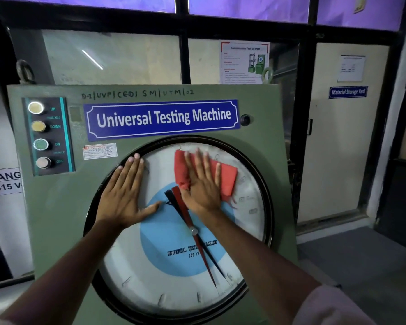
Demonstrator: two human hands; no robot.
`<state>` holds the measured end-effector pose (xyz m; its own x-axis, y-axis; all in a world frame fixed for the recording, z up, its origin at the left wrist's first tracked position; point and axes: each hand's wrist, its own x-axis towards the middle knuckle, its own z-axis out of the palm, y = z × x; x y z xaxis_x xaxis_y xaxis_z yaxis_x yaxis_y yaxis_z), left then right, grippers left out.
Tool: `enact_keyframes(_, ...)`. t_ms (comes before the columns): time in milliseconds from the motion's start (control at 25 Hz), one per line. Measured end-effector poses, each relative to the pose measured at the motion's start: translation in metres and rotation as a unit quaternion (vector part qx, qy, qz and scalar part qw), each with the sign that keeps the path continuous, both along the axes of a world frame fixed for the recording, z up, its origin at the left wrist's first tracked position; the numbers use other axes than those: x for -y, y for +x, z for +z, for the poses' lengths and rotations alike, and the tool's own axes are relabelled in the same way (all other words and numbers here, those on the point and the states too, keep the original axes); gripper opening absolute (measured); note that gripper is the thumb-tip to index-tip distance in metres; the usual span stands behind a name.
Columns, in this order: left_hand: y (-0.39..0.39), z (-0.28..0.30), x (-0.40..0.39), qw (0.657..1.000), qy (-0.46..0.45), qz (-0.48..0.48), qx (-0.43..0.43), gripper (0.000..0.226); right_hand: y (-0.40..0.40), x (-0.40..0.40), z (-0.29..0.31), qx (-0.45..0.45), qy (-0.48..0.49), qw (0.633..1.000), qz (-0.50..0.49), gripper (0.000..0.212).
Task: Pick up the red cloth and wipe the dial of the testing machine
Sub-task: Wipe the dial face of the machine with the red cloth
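The testing machine's big round dial (174,277) fills the lower middle of the view, white with a light blue centre, a black rim and red and black pointers. A folded red cloth (227,179) lies flat against the dial's upper part. My right hand (202,184) presses on the cloth with its fingers spread and pointing up. To its left, my left hand (124,191) rests flat on the dial's upper left edge, fingers apart, holding nothing.
The green machine panel (56,219) carries a blue "Universal Testing Machine" nameplate (162,119) above the dial and a column of push buttons (40,134) at upper left. A danger sign (2,181) is at far left. A door (338,137) stands at right.
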<state>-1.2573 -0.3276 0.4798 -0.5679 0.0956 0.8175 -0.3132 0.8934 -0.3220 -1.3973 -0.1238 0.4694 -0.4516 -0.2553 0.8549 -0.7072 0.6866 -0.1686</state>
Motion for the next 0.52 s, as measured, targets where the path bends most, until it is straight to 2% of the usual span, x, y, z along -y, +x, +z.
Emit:
enact_keyframes(120, 0.001, 0.0, -0.001, 1.0, 0.01, -0.003, 0.009, 0.123, 0.007, -0.033, -0.048, 0.002, 0.054, 0.998, 0.025, 0.092)
enact_keyframes(240, 0.001, -0.002, -0.005, 1.0, 0.015, 0.001, 0.019, 0.123, -0.011, -0.082, -0.07, 0.111, 0.046, 0.991, -0.05, 0.091)
enact_keyframes(360, 0.005, 0.004, -0.011, 0.998, 0.031, 0.008, 0.05, 0.121, -0.017, -0.089, -0.046, 0.202, -0.015, 0.975, -0.086, 0.082)
enact_keyframes(520, 0.023, 0.017, -0.032, 0.994, 0.077, -0.02, 0.074, 0.113, 0.006, -0.067, 0.016, 0.172, -0.044, 0.984, 0.03, 0.073)
